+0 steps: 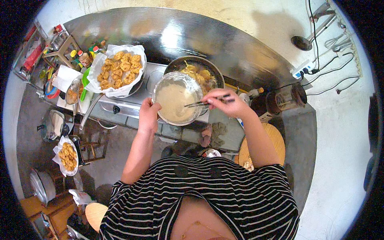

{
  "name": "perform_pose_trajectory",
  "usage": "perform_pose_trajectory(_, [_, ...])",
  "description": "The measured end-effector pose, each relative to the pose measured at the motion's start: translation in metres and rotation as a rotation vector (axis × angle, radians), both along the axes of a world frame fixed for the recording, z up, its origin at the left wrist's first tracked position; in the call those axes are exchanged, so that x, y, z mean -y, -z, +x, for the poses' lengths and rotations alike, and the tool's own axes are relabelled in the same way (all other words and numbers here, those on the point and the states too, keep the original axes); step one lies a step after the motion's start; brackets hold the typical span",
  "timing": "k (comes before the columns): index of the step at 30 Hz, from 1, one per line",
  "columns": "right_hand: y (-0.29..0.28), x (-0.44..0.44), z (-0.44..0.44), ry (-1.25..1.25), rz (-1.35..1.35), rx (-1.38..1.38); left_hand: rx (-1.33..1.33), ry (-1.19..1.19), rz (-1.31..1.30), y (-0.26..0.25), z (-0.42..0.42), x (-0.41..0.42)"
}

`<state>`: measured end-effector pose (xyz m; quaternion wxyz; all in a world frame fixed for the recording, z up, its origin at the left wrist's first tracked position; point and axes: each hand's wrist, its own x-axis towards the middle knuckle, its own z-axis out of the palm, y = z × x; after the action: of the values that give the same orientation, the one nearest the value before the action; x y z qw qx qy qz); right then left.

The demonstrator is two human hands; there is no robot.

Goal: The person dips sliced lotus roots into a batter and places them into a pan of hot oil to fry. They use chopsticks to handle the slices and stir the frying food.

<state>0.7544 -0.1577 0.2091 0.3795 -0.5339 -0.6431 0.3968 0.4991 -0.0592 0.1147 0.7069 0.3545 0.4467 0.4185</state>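
Observation:
My left hand [149, 115] grips the near left rim of a round bowl [156, 103] of pale batter [172, 103]. With my right hand [223, 103] I hold dark chopsticks [196, 104], their tips in the batter. Behind the bowl, and partly hidden by it, a wok [219, 67] on the stove contains yellowish food [198, 75] that looks like it is frying. To the left, a paper-lined pan or dish [141, 81] carries several browned fried pieces [117, 70].
A steel gas stove [129, 106] stands on the tiled counter [171, 132]. Bottles [85, 58], a green plastic utensil [85, 87] and a strainer [72, 94] are at the left. A long handle [91, 111] juts over the counter's front edge. A blender [288, 100] and power strip [303, 69] are at right.

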Motion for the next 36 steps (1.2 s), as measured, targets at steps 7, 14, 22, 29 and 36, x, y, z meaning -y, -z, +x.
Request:
perform_pose_trajectory(7, [-0.022,0.008,0.023,0.519,-0.359,-0.307,-0.094,-0.066,0.091,0.005,0.004,-0.004])
perform_pose_trajectory(14, [0.009,-0.010,0.033,0.644,-0.475,-0.608,-0.277,-0.072,0.283,-0.002,0.017,0.005])
perform_pose_trajectory(22, [0.045,-0.045,0.061,0.511,-0.753,-0.745,-0.220,-0.043,0.252,0.003,0.023,0.008])
perform_pose_trajectory(29, [0.087,-0.036,0.080,0.403,-0.861,-1.065,-0.138,-0.048,0.197,0.004,0.019,0.001])
perform_pose_trajectory(36, [0.095,-0.020,0.084,0.449,-0.746,-1.338,-0.167,-0.122,0.175,0.005,0.000,-0.012])
